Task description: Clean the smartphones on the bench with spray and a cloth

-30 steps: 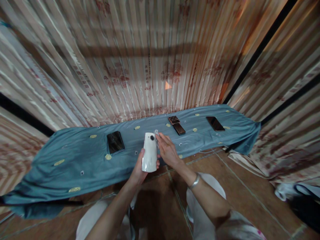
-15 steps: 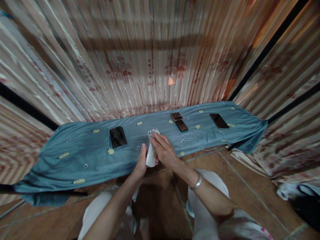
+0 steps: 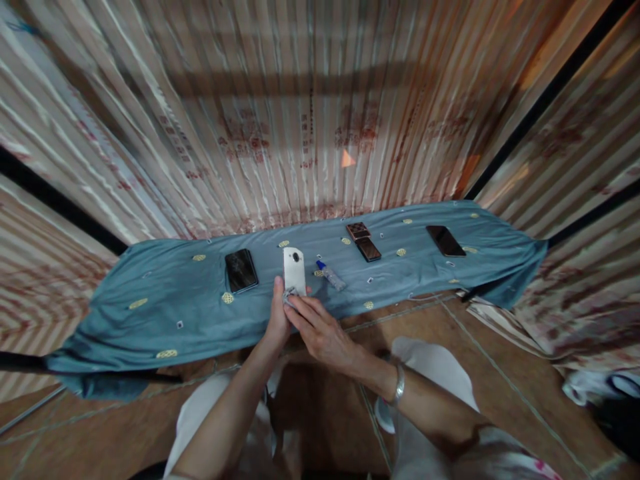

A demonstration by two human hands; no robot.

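A white smartphone (image 3: pixel 294 268), its back with the camera facing up, is gripped by my left hand (image 3: pixel 277 319) near its lower end. My right hand (image 3: pixel 320 331) pinches a small crumpled grey cloth (image 3: pixel 289 295) and presses it on the lower part of the phone's back. Right of the phone, a small clear bottle with a blue cap (image 3: pixel 330 275) lies on the blue-green cloth (image 3: pixel 200 307). The lower edge of the phone is hidden behind my fingers.
A dark phone (image 3: pixel 241 271) lies on the left of the cloth-covered surface. An unfolded flip phone (image 3: pixel 364 241) and another dark phone (image 3: pixel 446 241) lie to the right. Striped curtains (image 3: pixel 260 133) hang behind, with black poles (image 3: pixel 537 100) at the sides.
The white phone has swung more upright, showing its camera end. My right hand has slid the grey cloth from the phone's top to its lower end. The blue-capped bottle has come into view.
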